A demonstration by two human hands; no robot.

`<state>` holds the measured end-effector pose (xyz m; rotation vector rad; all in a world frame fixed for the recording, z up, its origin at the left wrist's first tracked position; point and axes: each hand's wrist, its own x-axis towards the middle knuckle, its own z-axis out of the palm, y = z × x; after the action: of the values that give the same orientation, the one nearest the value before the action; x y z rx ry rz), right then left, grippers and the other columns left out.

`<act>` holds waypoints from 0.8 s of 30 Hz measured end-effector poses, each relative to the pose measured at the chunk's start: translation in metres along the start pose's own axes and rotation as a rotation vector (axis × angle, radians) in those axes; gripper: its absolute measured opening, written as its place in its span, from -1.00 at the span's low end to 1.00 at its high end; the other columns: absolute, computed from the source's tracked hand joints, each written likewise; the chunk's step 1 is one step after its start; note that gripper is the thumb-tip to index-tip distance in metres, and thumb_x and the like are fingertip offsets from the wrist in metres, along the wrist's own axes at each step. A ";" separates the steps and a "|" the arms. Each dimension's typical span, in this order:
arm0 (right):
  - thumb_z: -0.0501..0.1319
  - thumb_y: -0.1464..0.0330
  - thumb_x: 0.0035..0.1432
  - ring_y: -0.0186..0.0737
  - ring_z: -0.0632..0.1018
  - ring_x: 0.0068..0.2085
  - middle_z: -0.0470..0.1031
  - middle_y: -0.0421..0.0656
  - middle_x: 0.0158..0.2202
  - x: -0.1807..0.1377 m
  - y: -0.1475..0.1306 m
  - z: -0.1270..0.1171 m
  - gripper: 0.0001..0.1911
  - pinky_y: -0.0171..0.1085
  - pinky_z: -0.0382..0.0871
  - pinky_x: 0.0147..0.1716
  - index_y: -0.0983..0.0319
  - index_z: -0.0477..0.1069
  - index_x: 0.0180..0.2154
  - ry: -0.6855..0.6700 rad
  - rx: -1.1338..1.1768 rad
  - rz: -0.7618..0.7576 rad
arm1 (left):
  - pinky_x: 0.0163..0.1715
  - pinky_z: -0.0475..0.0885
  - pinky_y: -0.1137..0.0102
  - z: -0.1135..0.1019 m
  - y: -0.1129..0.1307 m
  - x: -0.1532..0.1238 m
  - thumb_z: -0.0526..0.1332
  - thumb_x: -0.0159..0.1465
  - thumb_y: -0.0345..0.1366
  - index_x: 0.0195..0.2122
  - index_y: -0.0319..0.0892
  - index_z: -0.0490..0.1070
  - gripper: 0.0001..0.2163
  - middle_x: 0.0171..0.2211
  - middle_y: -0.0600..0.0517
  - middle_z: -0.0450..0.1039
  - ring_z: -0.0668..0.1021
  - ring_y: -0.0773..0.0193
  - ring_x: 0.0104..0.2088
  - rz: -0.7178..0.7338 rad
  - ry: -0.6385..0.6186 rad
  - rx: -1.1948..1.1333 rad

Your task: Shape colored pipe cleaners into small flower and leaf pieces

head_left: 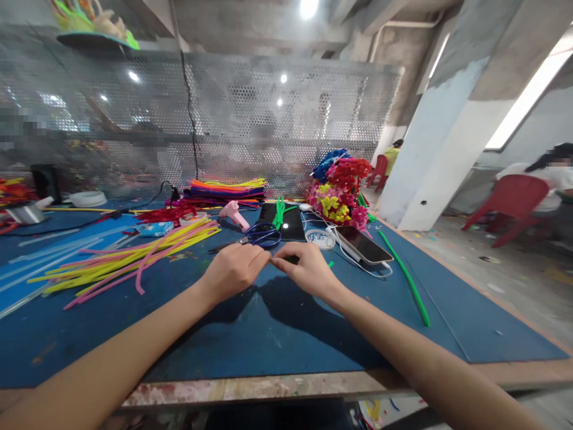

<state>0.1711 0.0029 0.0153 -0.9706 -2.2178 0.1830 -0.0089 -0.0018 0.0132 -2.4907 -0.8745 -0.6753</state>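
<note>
Above the middle of the blue tabletop (250, 352), my left hand (237, 266) is closed, its fingertips almost meeting those of my right hand (307, 269). The thumb and forefinger of my right hand are pinched together. Whatever lies between the fingertips is too small or hidden to name. Just beyond the hands are scissors with dark blue handles (265, 235) and a bundle of green pipe cleaners (280, 214) on a black tablet-like slab (293, 229). Yellow and pink pipe cleaners (179, 251) spread left of my left hand. A single green pipe cleaner (409, 280) lies to the right.
A phone (364, 243) with a white cable, a round clear dish (320, 239) and a pink glue gun (233, 215) lie farther back. Colourful fuzzy flowers (342, 185) are heaped before a perforated metal screen (286, 119). A person sits on a red chair (513, 203) at right.
</note>
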 end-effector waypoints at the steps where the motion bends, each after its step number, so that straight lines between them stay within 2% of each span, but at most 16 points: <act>1: 0.12 0.45 0.08 -0.38 0.40 -0.45 0.44 -0.19 -0.49 0.001 0.000 -0.002 -0.87 -0.38 0.11 -0.49 0.28 0.42 -0.47 0.031 -0.049 -0.033 | -0.38 0.28 0.41 0.001 0.001 0.001 -0.05 0.28 -0.34 -0.36 -0.25 0.40 -0.76 -0.45 -0.05 0.43 0.45 0.27 -0.41 -0.029 0.015 -0.017; 4: 0.07 0.45 0.13 -0.37 0.31 -0.48 0.36 -0.18 -0.54 0.001 0.003 -0.009 -0.81 -0.31 0.01 -0.50 0.28 0.37 -0.50 0.095 -0.374 -0.324 | -0.36 0.29 0.42 0.004 0.001 0.003 0.00 0.26 -0.29 -0.33 -0.23 0.40 -0.79 -0.41 -0.03 0.44 0.46 0.28 -0.37 -0.237 -0.001 -0.299; 6: 0.03 0.45 0.17 -0.37 0.24 -0.49 0.31 -0.20 -0.55 0.000 0.007 -0.012 -0.77 -0.27 -0.05 -0.50 0.27 0.35 -0.49 0.073 -0.547 -0.588 | -0.43 0.29 0.46 0.006 -0.002 0.003 0.06 0.22 -0.24 -0.38 -0.22 0.41 -0.80 -0.47 0.02 0.44 0.45 0.32 -0.45 -0.401 -0.117 -0.600; 8: 0.00 0.46 0.20 -0.36 0.22 -0.48 0.28 -0.21 -0.55 -0.001 0.011 -0.015 -0.77 -0.26 -0.08 -0.50 0.27 0.34 -0.46 0.042 -0.617 -0.783 | -0.54 0.26 0.49 0.009 -0.009 0.001 0.11 0.16 -0.21 -0.45 -0.23 0.42 -0.79 -0.56 0.05 0.40 0.41 0.37 -0.55 -0.532 -0.290 -0.906; 10: -0.01 0.47 0.20 -0.35 0.21 -0.47 0.26 -0.22 -0.55 -0.002 0.012 -0.015 -0.77 -0.26 -0.08 -0.50 0.27 0.33 -0.45 0.049 -0.640 -0.864 | -0.60 0.21 0.52 0.012 -0.015 0.000 0.18 0.10 -0.20 -0.47 -0.25 0.42 -0.80 -0.60 0.07 0.37 0.36 0.41 -0.60 -0.639 -0.408 -1.159; 12: -0.01 0.47 0.20 -0.35 0.20 -0.48 0.24 -0.23 -0.57 -0.003 0.011 -0.014 -0.78 -0.26 -0.09 -0.50 0.27 0.32 -0.46 0.076 -0.634 -0.882 | -0.62 0.17 0.54 0.013 -0.019 -0.002 0.24 0.04 -0.19 -0.46 -0.26 0.42 -0.80 -0.61 0.08 0.35 0.33 0.45 -0.62 -0.740 -0.440 -1.340; 15: 0.00 0.45 0.20 -0.35 0.21 -0.48 0.27 -0.22 -0.56 -0.003 0.009 -0.010 -0.77 -0.27 -0.06 -0.50 0.26 0.33 -0.46 0.074 -0.579 -0.802 | -0.61 0.18 0.54 0.012 -0.019 -0.001 0.28 -0.01 -0.19 -0.48 -0.27 0.42 -0.78 -0.61 0.08 0.36 0.34 0.45 -0.61 -0.818 -0.418 -1.405; 17: 0.01 0.45 0.18 -0.35 0.25 -0.46 0.31 -0.21 -0.54 -0.003 0.008 -0.006 -0.78 -0.29 -0.02 -0.48 0.26 0.36 -0.46 0.037 -0.491 -0.640 | -0.57 0.25 0.51 0.010 -0.016 0.000 0.28 -0.01 -0.19 -0.48 -0.27 0.44 -0.79 -0.60 0.06 0.40 0.39 0.40 -0.58 -0.782 -0.335 -1.280; 19: 0.04 0.46 0.14 -0.36 0.30 -0.44 0.37 -0.20 -0.51 -0.002 0.008 -0.003 -0.81 -0.33 0.04 -0.46 0.26 0.39 -0.44 -0.004 -0.323 -0.412 | -0.49 0.30 0.48 0.009 -0.013 0.001 0.26 0.03 -0.18 -0.47 -0.23 0.47 -0.81 -0.55 0.04 0.46 0.45 0.34 -0.51 -0.651 -0.200 -1.037; 24: 0.18 0.39 0.00 -0.38 0.39 -0.44 0.45 -0.21 -0.50 0.005 0.011 -0.003 -0.87 -0.41 0.16 -0.44 0.29 0.48 -0.45 -0.157 0.305 0.148 | -0.33 0.31 0.42 0.008 -0.014 -0.007 0.15 0.18 -0.26 -0.37 -0.11 0.47 -0.87 -0.40 0.08 0.53 0.51 0.33 -0.38 -0.155 0.082 -0.366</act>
<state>0.1772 0.0135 0.0156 -0.9758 -2.1730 0.6650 -0.0203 0.0093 0.0058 -2.7040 -0.9965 -1.0673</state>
